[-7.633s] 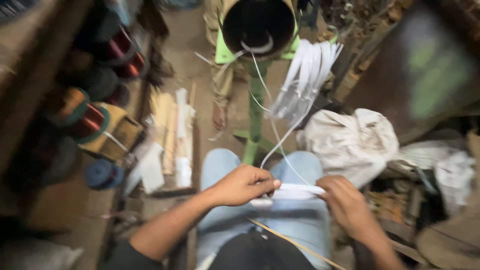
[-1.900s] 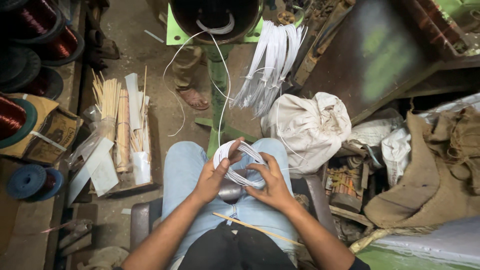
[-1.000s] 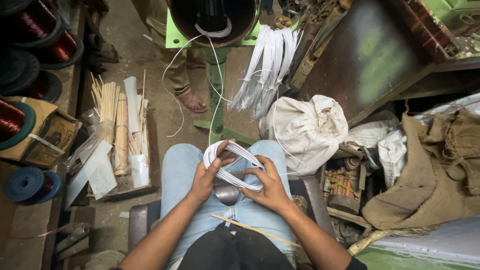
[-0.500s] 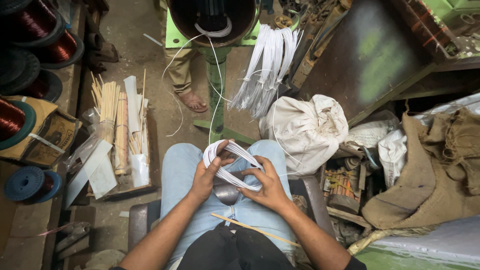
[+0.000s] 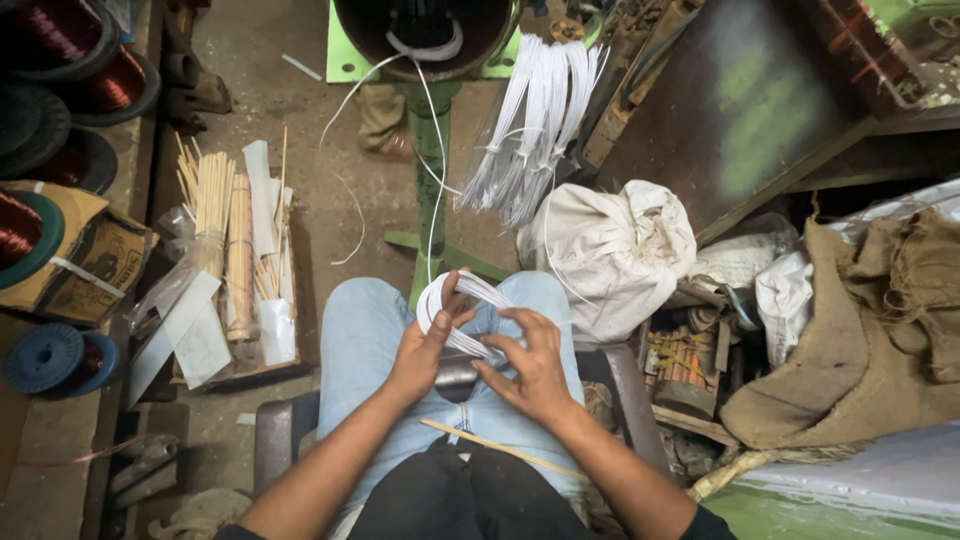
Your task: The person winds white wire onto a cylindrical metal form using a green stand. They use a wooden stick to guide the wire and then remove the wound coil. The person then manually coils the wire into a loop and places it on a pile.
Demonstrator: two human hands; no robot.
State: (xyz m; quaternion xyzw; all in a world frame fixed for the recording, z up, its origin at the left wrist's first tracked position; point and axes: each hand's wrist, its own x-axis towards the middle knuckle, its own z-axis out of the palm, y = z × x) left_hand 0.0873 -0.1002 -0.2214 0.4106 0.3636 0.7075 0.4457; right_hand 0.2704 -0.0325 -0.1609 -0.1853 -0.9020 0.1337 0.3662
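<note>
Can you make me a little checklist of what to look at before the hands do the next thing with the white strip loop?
1. Left hand has a grip on the white strip loop: ok.
2. Right hand touches the loop too: ok.
3. Loop sits over the lap in blue jeans, not on the floor: ok.
4. White strand runs from the loop up toward the dark drum: ok; snag-free, cannot tell.
5. Thin wooden stick lies loose across the lap: not ok, it could slip.

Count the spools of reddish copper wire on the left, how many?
4: two at the top-left corner, one by the cardboard box, one blue spool lower down. Others may be hidden.
</note>
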